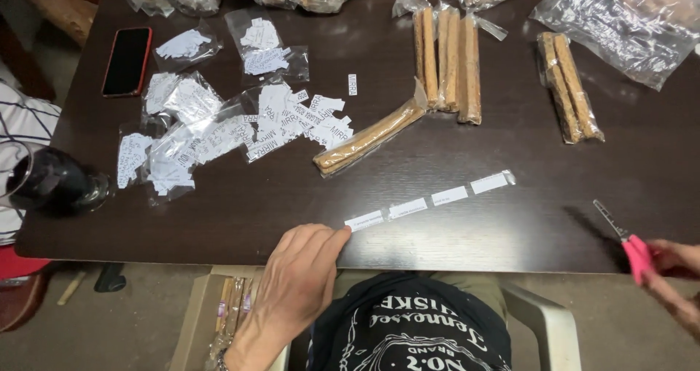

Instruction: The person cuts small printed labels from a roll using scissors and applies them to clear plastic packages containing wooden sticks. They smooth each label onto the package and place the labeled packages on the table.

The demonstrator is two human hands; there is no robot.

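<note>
My left hand rests at the near table edge, its fingertips pressing the left end of a clear tape strip that carries several small white labels and runs diagonally up to the right. My right hand at the far right edge holds pink-handled scissors, blades pointing up-left, apart from the strip. One clear-wrapped bundle of tan sticks lies slanted just beyond the strip.
Piles of cut white labels and small clear bags cover the left of the dark table. A red-cased phone and a dark glass sit far left. More wrapped stick bundles and plastic bags lie at the back.
</note>
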